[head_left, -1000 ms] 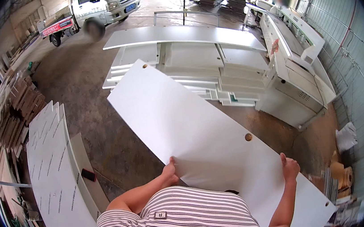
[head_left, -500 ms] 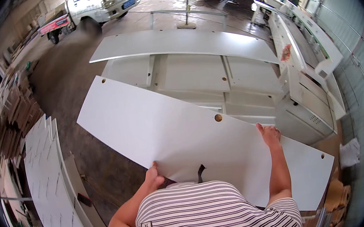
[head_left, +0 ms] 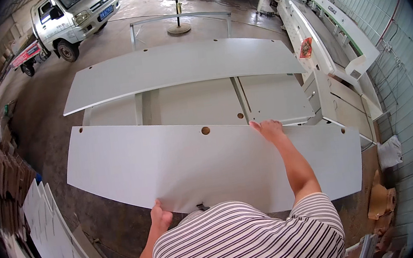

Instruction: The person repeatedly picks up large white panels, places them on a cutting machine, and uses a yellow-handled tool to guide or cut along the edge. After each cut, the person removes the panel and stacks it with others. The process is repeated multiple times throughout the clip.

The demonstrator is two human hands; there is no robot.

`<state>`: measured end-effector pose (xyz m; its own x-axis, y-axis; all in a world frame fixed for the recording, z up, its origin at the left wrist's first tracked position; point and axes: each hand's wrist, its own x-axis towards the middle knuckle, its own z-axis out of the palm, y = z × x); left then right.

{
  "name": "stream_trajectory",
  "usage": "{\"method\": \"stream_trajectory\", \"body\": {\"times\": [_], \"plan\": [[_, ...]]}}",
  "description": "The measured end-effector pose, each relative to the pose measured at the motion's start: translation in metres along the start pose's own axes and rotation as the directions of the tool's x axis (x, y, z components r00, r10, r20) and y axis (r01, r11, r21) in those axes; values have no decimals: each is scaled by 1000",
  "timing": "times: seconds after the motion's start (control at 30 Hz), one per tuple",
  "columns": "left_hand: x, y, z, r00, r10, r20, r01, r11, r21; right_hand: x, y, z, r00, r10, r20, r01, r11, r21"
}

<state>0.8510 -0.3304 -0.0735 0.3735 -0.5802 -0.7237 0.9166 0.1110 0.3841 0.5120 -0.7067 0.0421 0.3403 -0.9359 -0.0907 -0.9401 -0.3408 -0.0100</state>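
Observation:
Across my front lies a long white panel (head_left: 179,157), with round hinge holes along its far edge. My left hand (head_left: 160,217) is closed on its near edge, the thumb on top and the other fingers hidden below. My right hand (head_left: 269,130) grips the far edge, right of the middle hole. Just beyond, another long white panel (head_left: 179,66) with small holes rests on a stack of white boards (head_left: 191,102). A short black strip (head_left: 202,207) shows at the near edge, by my striped shirt.
A white machine (head_left: 308,41) runs along the right wall. At left lean white boards (head_left: 58,237) and stacked brown boards (head_left: 12,192). A metal frame (head_left: 178,17) and a fan base (head_left: 179,28) stand beyond the panels. A small truck (head_left: 69,22) is parked far left.
The held panel has swung from a slant to nearly crosswise, its left end nearer and right end farther from me. Both hands kept hold and moved with it. My view has also shifted.

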Motion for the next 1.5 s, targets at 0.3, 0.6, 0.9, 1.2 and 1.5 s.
{"method": "stream_trajectory", "body": {"times": [0.3,0.6,0.9,1.2,1.5], "plan": [[106,-3,107,999,-1,-53,1,1000,-5,209,1,0,991,-134,16,132,986,104],[154,-11,162,986,-3,-169,79,891,446,254,-26,124,971,-237,-34,237,971,15],[163,-13,192,970,180,-161,-71,850,522,244,-46,114,972,-236,2,236,972,1],[110,30,145,992,76,101,-125,725,677,186,-150,131,899,-427,101,423,904,58],[-76,-140,-138,910,396,-123,-238,741,628,-85,-257,125,438,-869,-230,771,232,593]]}}
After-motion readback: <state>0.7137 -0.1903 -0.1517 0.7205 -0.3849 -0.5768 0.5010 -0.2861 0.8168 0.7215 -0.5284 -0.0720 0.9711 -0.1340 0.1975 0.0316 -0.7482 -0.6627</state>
